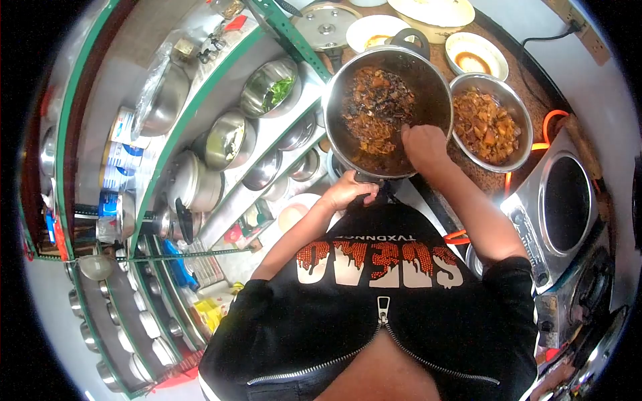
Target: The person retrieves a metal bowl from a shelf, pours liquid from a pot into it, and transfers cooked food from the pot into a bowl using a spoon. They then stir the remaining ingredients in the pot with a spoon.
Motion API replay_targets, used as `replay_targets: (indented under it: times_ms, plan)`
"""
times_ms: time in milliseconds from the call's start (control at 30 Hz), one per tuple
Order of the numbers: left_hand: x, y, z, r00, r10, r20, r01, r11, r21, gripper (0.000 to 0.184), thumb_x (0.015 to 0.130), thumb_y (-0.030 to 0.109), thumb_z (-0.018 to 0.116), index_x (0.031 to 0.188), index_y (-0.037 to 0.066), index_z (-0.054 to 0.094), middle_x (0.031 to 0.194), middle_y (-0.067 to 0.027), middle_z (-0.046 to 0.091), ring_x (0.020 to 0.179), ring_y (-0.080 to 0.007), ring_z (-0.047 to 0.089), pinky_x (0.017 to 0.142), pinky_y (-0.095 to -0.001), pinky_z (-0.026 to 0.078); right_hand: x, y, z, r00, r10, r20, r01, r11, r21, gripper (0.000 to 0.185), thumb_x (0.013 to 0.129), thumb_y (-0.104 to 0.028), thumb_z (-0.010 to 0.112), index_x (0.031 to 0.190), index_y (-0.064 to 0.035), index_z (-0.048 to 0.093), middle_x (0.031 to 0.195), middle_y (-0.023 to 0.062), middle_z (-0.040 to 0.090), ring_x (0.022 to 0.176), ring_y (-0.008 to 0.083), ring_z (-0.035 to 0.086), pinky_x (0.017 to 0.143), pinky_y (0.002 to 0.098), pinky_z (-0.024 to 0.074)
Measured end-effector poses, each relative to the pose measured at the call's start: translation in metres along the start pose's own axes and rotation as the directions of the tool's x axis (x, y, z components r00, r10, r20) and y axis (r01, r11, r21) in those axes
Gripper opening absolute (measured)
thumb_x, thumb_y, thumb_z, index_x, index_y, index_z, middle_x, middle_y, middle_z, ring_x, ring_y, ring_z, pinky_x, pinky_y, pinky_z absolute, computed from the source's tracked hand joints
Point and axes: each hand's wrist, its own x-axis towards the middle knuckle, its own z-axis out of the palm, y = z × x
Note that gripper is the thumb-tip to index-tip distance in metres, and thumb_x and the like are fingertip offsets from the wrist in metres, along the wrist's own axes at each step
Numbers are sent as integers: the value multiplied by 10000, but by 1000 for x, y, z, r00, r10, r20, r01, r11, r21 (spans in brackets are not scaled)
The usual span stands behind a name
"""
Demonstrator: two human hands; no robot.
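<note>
A deep metal pot (436, 87) holds brown chopped food (381, 100), darker toward its far side. My left hand (350, 192) is wrapped round the pot's near handle. Inside the right part of the pot, my right hand (425, 148) is closed with its fingers down by the food; whatever it grips is hidden. Just right of the pot stands an oval metal bowl (528, 127) filled with similar brown chunks. The pot's far handle (409, 41) points away from me.
A pot lid (326, 27), a white plate (358, 28) and a bowl with brown liquid (476, 57) sit behind the pot. Green-edged shelves (194, 100) with metal bowls rise at left. A cooktop (565, 194) and orange hose (552, 117) lie at right.
</note>
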Motion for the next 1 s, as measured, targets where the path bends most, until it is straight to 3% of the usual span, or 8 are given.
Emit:
replay_targets:
  times_ms: [200, 333, 533, 633, 733, 833, 933, 1000]
  plan:
    - [4, -5, -7, 999, 20, 32, -23, 997, 73, 136, 803, 78, 628, 854, 7, 524, 649, -55, 532, 543, -146, 513, 511, -266, 415, -18, -9, 5, 992, -67, 110, 68, 998, 4, 64, 743, -119, 576, 731, -115, 639, 644, 66, 646, 647, 212, 656, 511, 335, 485]
    - [4, -5, -4, 997, 36, 63, -38, 999, 28, 142, 802, 96, 626, 857, 14, 524, 640, -47, 520, 536, -145, 503, 508, -266, 408, -20, -4, -1, 982, -125, 142, 124, 992, 17, 69, 734, -119, 578, 757, -119, 643, 638, 64, 641, 645, 222, 655, 505, 337, 485]
    - [1, -1, -1, 1000, 17, 24, -18, 999, 30, 158, 804, 127, 628, 855, 19, 525, 637, -47, 517, 537, -149, 503, 507, -269, 409, -8, -7, -5, 1000, 26, 11, -26, 999, 38, 68, 735, -125, 577, 757, -115, 640, 646, 58, 642, 620, 234, 649, 486, 343, 480]
    - [1, 1, 1, 1000, 7, 22, -8, 1000, 24, 153, 803, 130, 630, 837, 22, 527, 635, -48, 527, 535, -149, 504, 506, -271, 405, -7, -10, 8, 1000, -20, -16, 21, 999, 29, 49, 724, -126, 583, 702, -134, 626, 639, 56, 637, 589, 220, 640, 459, 334, 461]
    - [2, -1, 0, 1000, 8, 22, -8, 1000, 3, 151, 796, 122, 638, 831, 24, 528, 630, -50, 544, 530, -150, 505, 505, -275, 399, -13, -11, 14, 991, -94, 97, 100, 994, -53, 59, 711, -124, 588, 677, -141, 634, 642, 50, 641, 580, 212, 636, 442, 331, 445]
    - [3, -3, 0, 999, 32, 24, -32, 999, -4, 153, 796, 122, 635, 833, 21, 526, 628, -53, 544, 529, -151, 504, 508, -278, 403, -19, -6, 11, 977, -212, -14, 211, 977, -20, 68, 702, -125, 596, 663, -146, 647, 633, 46, 639, 589, 209, 639, 439, 333, 441]
    - [1, 2, 4, 999, 33, 11, -33, 999, 3, 135, 801, 114, 624, 814, 19, 529, 626, -52, 542, 534, -151, 504, 515, -279, 405, -16, -9, 12, 974, -181, 139, 183, 983, 2, 71, 702, -127, 595, 679, -135, 662, 639, 52, 640, 604, 217, 642, 464, 351, 459]
    - [0, 4, 5, 1000, 29, -4, -29, 999, 23, 122, 805, 108, 615, 794, 19, 533, 625, -50, 541, 538, -151, 503, 522, -276, 405, -18, -8, 9, 994, -65, 85, 61, 997, 49, 73, 698, -118, 596, 671, -123, 664, 637, 65, 638, 614, 234, 645, 489, 359, 475]
